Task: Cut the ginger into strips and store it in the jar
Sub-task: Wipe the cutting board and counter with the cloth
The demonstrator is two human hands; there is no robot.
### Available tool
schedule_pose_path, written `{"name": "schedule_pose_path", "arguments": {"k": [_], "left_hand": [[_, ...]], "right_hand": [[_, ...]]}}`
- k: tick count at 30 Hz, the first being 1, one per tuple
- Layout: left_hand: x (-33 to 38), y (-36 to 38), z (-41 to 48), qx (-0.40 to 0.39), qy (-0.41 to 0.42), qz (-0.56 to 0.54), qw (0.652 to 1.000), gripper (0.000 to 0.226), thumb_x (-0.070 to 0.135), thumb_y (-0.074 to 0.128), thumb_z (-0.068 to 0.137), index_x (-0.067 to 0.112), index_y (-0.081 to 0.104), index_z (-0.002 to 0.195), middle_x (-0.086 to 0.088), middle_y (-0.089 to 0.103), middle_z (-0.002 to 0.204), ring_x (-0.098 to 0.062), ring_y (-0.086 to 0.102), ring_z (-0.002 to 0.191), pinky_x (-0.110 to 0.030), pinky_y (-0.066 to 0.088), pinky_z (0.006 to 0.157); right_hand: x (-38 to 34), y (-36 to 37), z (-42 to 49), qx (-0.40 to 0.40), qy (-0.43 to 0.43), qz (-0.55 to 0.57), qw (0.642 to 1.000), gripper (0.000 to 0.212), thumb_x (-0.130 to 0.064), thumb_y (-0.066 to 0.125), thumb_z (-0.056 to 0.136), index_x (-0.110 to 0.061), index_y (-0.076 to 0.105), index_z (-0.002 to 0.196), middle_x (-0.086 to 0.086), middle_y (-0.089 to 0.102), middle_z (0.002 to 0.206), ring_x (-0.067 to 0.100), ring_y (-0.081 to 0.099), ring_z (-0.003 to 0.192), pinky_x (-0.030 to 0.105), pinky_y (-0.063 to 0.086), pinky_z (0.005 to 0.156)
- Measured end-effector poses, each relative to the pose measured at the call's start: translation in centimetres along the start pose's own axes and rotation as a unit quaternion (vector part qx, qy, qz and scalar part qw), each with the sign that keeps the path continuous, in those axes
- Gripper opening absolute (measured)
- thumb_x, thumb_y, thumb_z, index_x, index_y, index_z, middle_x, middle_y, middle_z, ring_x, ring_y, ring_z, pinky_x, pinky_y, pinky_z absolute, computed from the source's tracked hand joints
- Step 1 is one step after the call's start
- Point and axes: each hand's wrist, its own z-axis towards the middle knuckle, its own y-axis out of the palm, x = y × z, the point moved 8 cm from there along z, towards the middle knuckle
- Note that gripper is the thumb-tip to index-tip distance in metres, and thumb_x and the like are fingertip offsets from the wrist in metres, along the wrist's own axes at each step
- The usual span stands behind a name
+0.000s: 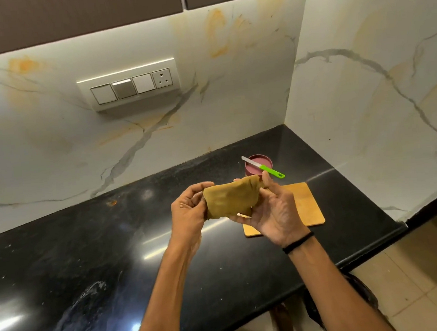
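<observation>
A crumpled brown paper bag point(230, 200) is held up above the black counter between both hands. My left hand point(189, 210) pinches its left edge, and my right hand point(272, 210) grips its right side from below. What the bag holds is hidden; no ginger shows. Behind the hands a wooden cutting board point(308, 204) lies on the counter. Beyond it stands a dark red jar point(258, 165) with its lid on, and a knife with a green handle point(272, 170) lies across the lid.
The black granite counter point(114, 255) runs left, with wet smears near its front left. Marble walls form a corner behind the jar. A switch panel point(129, 85) sits on the back wall. The counter's edge drops to a tiled floor at the right.
</observation>
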Motion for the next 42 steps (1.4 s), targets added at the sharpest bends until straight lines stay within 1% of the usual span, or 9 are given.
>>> {"name": "schedule_pose_path", "arguments": {"k": [6, 12, 17, 21, 26, 31, 35, 38, 42], "left_hand": [[-1.7, 5.6, 4.0, -0.004, -0.107, 0.055, 0.993, 0.017, 0.01, 0.055, 0.102, 0.008, 0.069, 0.11, -0.015, 0.074, 0.104, -0.028, 0.075, 0.09, -0.044, 0.063, 0.076], [-0.9, 12.0, 12.4, -0.048, -0.184, -0.105, 0.976, 0.022, 0.01, 0.047, 0.092, -0.001, 0.065, 0.099, -0.021, 0.072, 0.099, -0.03, 0.073, 0.086, -0.035, 0.059, 0.072], [-4.0, 14.6, 22.8, 0.003, -0.124, 0.064, 0.99, 0.036, 0.019, 0.075, 0.09, 0.0, 0.063, 0.118, -0.016, 0.075, 0.103, -0.025, 0.074, 0.089, -0.03, 0.057, 0.067], [-7.7, 15.2, 29.4, 0.064, -0.127, 0.142, 0.98, 0.038, 0.017, 0.077, 0.088, 0.006, 0.058, 0.119, -0.019, 0.071, 0.103, -0.028, 0.07, 0.087, -0.041, 0.061, 0.07], [-11.8, 15.2, 34.7, 0.076, -0.135, 0.214, 0.965, 0.042, 0.013, 0.078, 0.086, 0.008, 0.058, 0.122, -0.014, 0.065, 0.111, -0.024, 0.064, 0.097, -0.028, 0.052, 0.07], [-15.8, 14.9, 38.5, 0.071, -0.145, 0.245, 0.956, 0.045, 0.009, 0.08, 0.084, 0.003, 0.057, 0.122, -0.014, 0.065, 0.104, -0.022, 0.06, 0.089, -0.032, 0.054, 0.077], [-17.1, 14.8, 39.8, 0.016, -0.12, 0.348, 0.93, 0.049, 0.019, 0.077, 0.087, 0.007, 0.056, 0.129, -0.01, 0.067, 0.114, -0.026, 0.064, 0.104, -0.035, 0.054, 0.092], [-17.0, 14.3, 38.6, 0.009, -0.108, 0.396, 0.912, 0.049, 0.027, 0.075, 0.088, 0.012, 0.059, 0.131, -0.008, 0.068, 0.125, -0.027, 0.063, 0.115, -0.032, 0.05, 0.099], [-16.0, 12.5, 35.1, 0.044, -0.174, 0.275, 0.945, 0.026, 0.02, 0.061, 0.097, 0.008, 0.065, 0.12, -0.015, 0.071, 0.106, -0.031, 0.068, 0.092, -0.038, 0.054, 0.078]], "right_hand": [[-6.2, -3.2, 3.9, 0.0, -0.01, -0.154, 0.988, 0.037, -0.029, 0.059, 0.095, -0.014, 0.056, 0.128, 0.016, 0.063, 0.124, 0.033, 0.063, 0.112, 0.051, 0.052, 0.091], [-14.6, -5.5, 11.7, 0.038, -0.073, -0.228, 0.97, 0.032, -0.003, 0.063, 0.091, -0.005, 0.052, 0.121, 0.02, 0.065, 0.114, 0.031, 0.066, 0.103, 0.049, 0.055, 0.087], [-18.5, -7.3, 19.2, 0.072, -0.029, -0.249, 0.965, 0.025, -0.035, 0.061, 0.094, -0.017, 0.06, 0.111, 0.006, 0.07, 0.11, 0.025, 0.067, 0.103, 0.048, 0.053, 0.086], [-20.1, -11.1, 25.6, 0.157, -0.018, -0.318, 0.935, 0.01, -0.012, 0.061, 0.093, -0.014, 0.06, 0.103, 0.006, 0.066, 0.101, 0.019, 0.062, 0.09, 0.042, 0.048, 0.081], [-19.3, -15.7, 32.3, 0.208, 0.008, -0.373, 0.904, 0.015, 0.001, 0.066, 0.084, -0.013, 0.06, 0.081, 0.009, 0.065, 0.089, 0.019, 0.062, 0.074, 0.037, 0.054, 0.059], [-18.5, -20.8, 39.6, 0.237, -0.02, -0.497, 0.835, 0.007, -0.012, 0.073, 0.077, -0.015, 0.068, 0.076, 0.01, 0.072, 0.091, 0.03, 0.069, 0.091, 0.047, 0.058, 0.079], [-19.0, -19.2, 40.1, 0.198, -0.036, -0.666, 0.718, 0.04, -0.017, 0.062, 0.085, -0.011, 0.057, 0.125, 0.017, 0.059, 0.123, 0.035, 0.057, 0.113, 0.035, 0.047, 0.095], [-18.3, -19.2, 39.7, 0.154, -0.023, -0.739, 0.655, 0.04, -0.017, 0.06, 0.084, -0.012, 0.056, 0.124, 0.02, 0.055, 0.125, 0.039, 0.053, 0.116, 0.037, 0.045, 0.097], [-20.3, -19.4, 36.5, 0.182, -0.036, -0.661, 0.728, 0.018, -0.014, 0.062, 0.084, -0.017, 0.072, 0.098, 0.011, 0.07, 0.109, 0.033, 0.062, 0.106, 0.036, 0.051, 0.092]]}}
